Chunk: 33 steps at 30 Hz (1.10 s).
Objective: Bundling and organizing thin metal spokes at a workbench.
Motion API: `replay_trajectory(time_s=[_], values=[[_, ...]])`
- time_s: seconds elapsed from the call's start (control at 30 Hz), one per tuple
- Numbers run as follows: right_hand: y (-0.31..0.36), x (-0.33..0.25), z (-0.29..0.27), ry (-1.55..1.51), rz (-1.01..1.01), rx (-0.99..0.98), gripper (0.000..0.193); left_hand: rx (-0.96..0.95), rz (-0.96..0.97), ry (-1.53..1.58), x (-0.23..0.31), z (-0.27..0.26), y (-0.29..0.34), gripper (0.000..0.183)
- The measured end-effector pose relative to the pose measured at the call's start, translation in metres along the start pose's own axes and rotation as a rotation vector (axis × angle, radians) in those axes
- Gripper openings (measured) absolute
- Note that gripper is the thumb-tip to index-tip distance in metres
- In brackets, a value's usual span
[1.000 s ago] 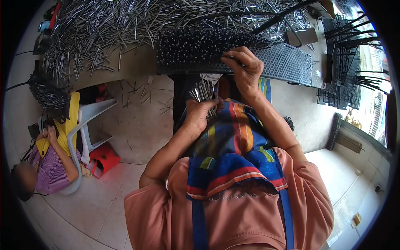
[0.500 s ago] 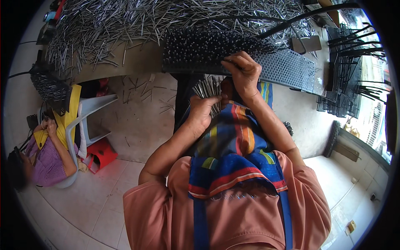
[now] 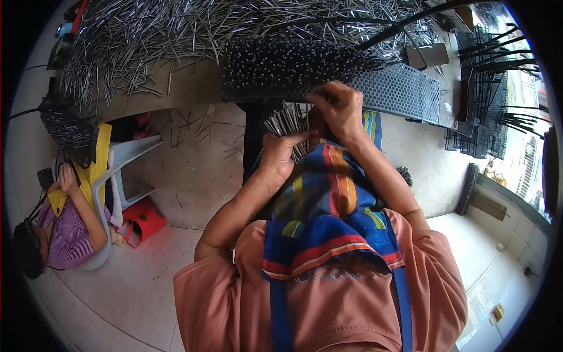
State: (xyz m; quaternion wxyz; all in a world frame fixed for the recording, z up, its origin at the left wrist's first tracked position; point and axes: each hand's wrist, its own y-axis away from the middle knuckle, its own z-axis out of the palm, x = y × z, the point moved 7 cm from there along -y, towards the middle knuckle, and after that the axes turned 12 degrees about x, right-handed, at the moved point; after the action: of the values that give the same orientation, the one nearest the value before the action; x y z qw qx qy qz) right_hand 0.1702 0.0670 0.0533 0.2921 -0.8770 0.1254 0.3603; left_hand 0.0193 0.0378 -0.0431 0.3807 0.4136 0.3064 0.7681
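My left hand [image 3: 278, 155] is closed around a fanned bundle of thin metal rods [image 3: 285, 122], held upright above my lap. Beside it, my right hand [image 3: 345, 112] is at the front edge of a black perforated tray [image 3: 404, 89]. Its fingers are curled and pinched, and their tips are smeared by motion; whether a rod is between them cannot be made out. Many rods [image 3: 275, 66] stand upright in the holes of the tray's left and middle part. On the right, the holes are bare.
Behind the tray lies a large heap of loose metal rods [image 3: 170, 35] on the table. A dark arm [image 3: 404, 29] reaches over it. At the left, another person [image 3: 73, 229] sits on a grey plastic chair [image 3: 132, 146] near a rod-filled tray [image 3: 65, 124]. Black wire racks [image 3: 478, 100] stand right.
My right hand has drawn slightly left and back from the standing rods toward the tray's front edge. My left hand keeps the bundle. The other person's hands and head have shifted.
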Motion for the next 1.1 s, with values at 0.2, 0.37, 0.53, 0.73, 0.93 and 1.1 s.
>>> replay_trajectory(time_s=[0.2,0.37,0.53,0.73,0.93,1.1], values=[[0.048,0.042,0.022,-0.473,0.921,-0.416,0.007,-0.033,0.055,-0.033,-0.002,0.01,0.003,0.025],[0.026,0.048,-0.002,-0.569,0.84,-0.009,0.004,0.093,0.018,-0.085,-0.005,-0.011,-0.004,0.024],[-0.001,0.037,-0.014,-0.454,0.311,0.22,0.009,0.099,0.027,-0.14,-0.01,-0.008,-0.003,0.022],[-0.002,0.033,-0.012,-0.41,0.207,0.204,0.011,0.101,-0.032,-0.11,-0.007,-0.004,-0.003,0.025],[-0.001,0.03,-0.013,-0.385,0.192,0.223,0.012,0.091,-0.03,-0.095,-0.013,-0.003,-0.006,0.025],[0.001,0.031,-0.017,-0.36,0.182,0.242,0.013,0.079,-0.022,-0.093,-0.012,-0.003,-0.007,0.026]])
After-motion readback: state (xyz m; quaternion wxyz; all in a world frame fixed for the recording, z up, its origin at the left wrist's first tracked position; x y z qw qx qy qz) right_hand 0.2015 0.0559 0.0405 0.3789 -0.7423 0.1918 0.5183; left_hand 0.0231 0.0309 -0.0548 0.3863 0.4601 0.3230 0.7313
